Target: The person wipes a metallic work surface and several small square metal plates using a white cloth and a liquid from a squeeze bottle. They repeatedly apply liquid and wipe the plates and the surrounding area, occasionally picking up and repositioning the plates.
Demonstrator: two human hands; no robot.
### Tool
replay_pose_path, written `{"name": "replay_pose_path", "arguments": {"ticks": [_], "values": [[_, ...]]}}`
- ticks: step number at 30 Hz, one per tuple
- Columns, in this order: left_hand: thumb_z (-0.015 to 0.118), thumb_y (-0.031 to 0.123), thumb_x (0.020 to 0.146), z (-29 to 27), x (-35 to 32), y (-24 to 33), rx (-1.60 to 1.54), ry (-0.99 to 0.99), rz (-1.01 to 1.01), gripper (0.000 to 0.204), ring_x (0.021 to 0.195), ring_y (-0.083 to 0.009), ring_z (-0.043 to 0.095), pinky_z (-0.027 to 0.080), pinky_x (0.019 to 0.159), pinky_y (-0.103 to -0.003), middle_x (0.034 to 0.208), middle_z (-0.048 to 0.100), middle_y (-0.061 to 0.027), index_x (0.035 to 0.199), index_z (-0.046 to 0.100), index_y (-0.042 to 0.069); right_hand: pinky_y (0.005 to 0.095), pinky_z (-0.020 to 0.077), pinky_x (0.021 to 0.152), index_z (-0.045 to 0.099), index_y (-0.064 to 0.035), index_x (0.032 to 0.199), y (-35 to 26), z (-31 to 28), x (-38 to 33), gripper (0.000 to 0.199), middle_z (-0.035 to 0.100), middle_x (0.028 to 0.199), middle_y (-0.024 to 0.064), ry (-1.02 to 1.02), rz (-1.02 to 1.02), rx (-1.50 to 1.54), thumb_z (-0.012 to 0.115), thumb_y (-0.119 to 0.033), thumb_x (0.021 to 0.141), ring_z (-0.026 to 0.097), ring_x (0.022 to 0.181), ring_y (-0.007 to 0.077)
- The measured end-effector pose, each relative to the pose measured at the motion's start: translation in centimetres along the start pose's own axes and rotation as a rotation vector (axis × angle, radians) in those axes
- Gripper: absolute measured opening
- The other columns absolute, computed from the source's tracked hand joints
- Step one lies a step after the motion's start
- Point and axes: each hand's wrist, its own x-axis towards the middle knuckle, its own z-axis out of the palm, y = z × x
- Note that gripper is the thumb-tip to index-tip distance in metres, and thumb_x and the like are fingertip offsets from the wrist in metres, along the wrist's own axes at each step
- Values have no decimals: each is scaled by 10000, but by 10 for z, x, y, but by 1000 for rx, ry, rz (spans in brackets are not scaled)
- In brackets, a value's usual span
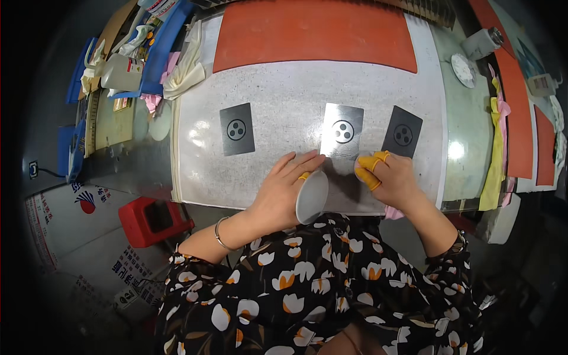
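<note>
**Both hands meet at the near end of the middle plate**

The middle plate, silver with a round dotted emblem, lies flat on the pale sheet over the table. Left of it, well apart, is a dark plate; just to its right lies another dark plate, tilted. Beyond it is an orange mat.

The left hand is at its near left corner, fingers extended and slightly spread; a translucent disc stands tilted against that hand, how gripped I cannot tell. The right hand, in yellow finger covers, is by its near right corner, fingers curled close; whether they pinch anything is hidden.

The step in hand looks like handling or adjusting this plate. The next move seems to call for steady, light contact at its edges.
</note>
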Motion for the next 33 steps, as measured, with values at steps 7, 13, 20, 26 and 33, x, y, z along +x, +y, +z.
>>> {"name": "replay_pose_path", "arguments": {"ticks": [7,13,20,26,33], "values": [[732,241,625,-6,-14,-6,-40,-28,5,529,1257,-274,369,264,1024,-451,1331,416,-133,1059,527,19,304,433,459,593,-50,788,-8,-2,9,144,570,666,78,19,-61,55,702,-90,703,535,511,225],[728,289,653,-11,-45,-20,-199,137,-74,590,1236,-249,391,278,999,-404,1327,430,-108,1140,501,46,326,429,490,595,-37,808,-6,-3,2,164,561,663,88,-86,-37,36,702,-74,690,536,526,244],[708,253,668,-56,-100,-58,-233,367,-301,547,1197,-273,432,293,987,-389,1293,474,-124,1137,535,31,333,406,492,591,-37,833,-6,-6,-4,173,554,672,90,-91,7,-48,695,-68,698,521,542,242],[664,157,669,-63,-113,-76,-243,480,-505,522,1194,-303,406,309,970,-375,1258,501,-142,1155,542,10,341,385,471,580,-35,848,-13,-6,-1,173,551,658,94,-98,13,-170,678,-55,707,519,534,253],[666,140,666,-65,-118,-87,-188,428,-382,432,1203,-280,398,248,993,-358,1246,512,-148,1068,567,19,341,386,466,566,-36,855,-16,-3,1,156,552,652,99,-119,85,-172,655,-41,727,517,523,262]]}}
